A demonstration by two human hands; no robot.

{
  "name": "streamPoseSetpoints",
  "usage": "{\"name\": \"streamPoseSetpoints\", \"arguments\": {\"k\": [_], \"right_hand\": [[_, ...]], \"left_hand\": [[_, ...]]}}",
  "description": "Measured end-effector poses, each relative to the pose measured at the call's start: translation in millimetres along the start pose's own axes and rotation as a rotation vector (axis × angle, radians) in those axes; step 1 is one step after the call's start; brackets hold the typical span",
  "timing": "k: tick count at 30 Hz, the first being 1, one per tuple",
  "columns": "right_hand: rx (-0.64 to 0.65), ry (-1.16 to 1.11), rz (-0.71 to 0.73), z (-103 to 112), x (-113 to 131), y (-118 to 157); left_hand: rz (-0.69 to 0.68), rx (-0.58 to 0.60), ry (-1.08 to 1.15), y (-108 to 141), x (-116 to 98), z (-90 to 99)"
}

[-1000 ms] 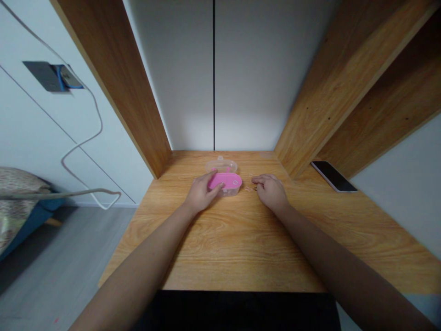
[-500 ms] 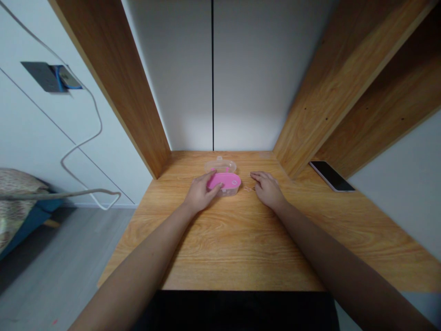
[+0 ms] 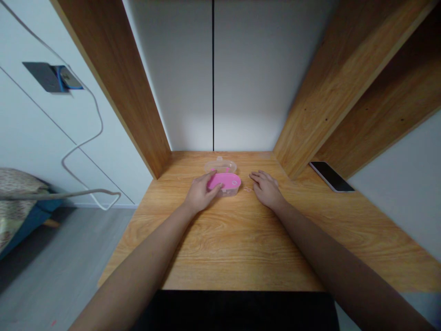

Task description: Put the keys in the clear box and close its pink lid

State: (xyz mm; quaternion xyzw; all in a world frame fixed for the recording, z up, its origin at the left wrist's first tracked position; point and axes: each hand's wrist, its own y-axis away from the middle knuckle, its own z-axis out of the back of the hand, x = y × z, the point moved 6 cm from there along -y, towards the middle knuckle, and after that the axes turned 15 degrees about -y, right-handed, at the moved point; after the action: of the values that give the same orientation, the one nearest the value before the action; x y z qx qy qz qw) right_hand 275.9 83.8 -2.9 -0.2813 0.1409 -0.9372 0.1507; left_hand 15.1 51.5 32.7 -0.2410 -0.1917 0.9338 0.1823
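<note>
A small clear plastic box with a pink inside (image 3: 225,180) stands on the wooden table, its clear hinged lid (image 3: 220,166) laid back behind it. My left hand (image 3: 201,191) grips the box's left end, thumb at the front edge and fingers over the back. One thin, pale ring-like loop (image 3: 234,183) lies on the pink surface. To the right, my right hand (image 3: 268,187) rests palm down with its fingers stretched out. Beside its fingertips are small, pale thin loops (image 3: 247,189), too small to name surely. What is under that hand is hidden.
A phone (image 3: 331,176) lies at the right by a wooden upright (image 3: 319,110). Another wooden panel (image 3: 127,92) rises at the left, and a white panel (image 3: 193,105) closes the back. A white cable (image 3: 99,119) hangs at the left.
My right hand has shifted slightly left, and its thumb has moved toward the fingers. A small dark loop beside the thumb is out of sight. My left hand and the box stay put.
</note>
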Motion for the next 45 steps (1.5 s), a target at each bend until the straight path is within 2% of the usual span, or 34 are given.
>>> {"name": "streamPoseSetpoints", "arguments": {"k": [12,22,28,32,38,45], "right_hand": [[-0.021,-0.032,0.017,3,3,1],[-0.082,-0.14,0.155,14,29,7],[-0.266,-0.273,0.359,34,60,16],[-0.401,-0.32,0.457,44,69,22],[-0.448,-0.343,0.467,50,72,24],[-0.465,-0.381,0.389,52,70,24]], "left_hand": [[0.004,-0.003,0.0,0,1,-0.6],[0.0,0.001,0.001,0,0,-0.3],[-0.019,-0.007,0.005,0,-1,1.6],[-0.036,0.0,0.004,0,-2,0.7],[-0.042,-0.015,0.013,0,0,-1.0],[-0.051,-0.006,0.015,1,-1,-0.9]]}}
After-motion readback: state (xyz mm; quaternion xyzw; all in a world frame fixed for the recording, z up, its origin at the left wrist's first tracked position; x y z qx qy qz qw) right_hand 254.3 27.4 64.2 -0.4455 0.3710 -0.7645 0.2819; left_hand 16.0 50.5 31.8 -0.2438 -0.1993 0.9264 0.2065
